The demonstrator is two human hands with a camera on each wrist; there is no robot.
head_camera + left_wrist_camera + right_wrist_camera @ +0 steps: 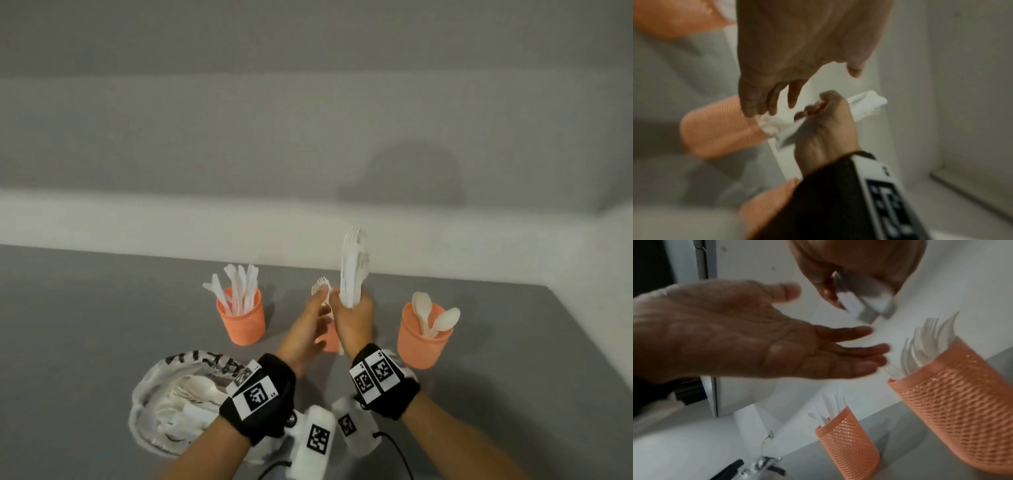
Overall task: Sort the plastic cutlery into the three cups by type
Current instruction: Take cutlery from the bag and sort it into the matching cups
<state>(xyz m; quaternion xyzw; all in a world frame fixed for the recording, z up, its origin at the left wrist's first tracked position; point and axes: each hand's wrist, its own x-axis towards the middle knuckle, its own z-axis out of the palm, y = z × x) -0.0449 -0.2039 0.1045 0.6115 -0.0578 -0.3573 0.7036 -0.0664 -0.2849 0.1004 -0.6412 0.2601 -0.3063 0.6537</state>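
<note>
Three orange mesh cups stand in a row on the grey table. The left cup (241,318) holds knives and the right cup (424,334) holds spoons. The middle cup (962,402) holds forks (321,286) and is mostly hidden behind my hands in the head view. My right hand (352,308) grips a bundle of white forks (354,270) by the handles, tines up, above the middle cup. My left hand (318,310) is beside it, palm open and fingers straight (849,347), fingertips close to the forks in the middle cup.
A clear plastic bag (178,401) with more white cutlery lies at the near left, under my left forearm. A white wall (171,222) runs right behind the cups. The table's right edge (582,335) slants past the spoon cup.
</note>
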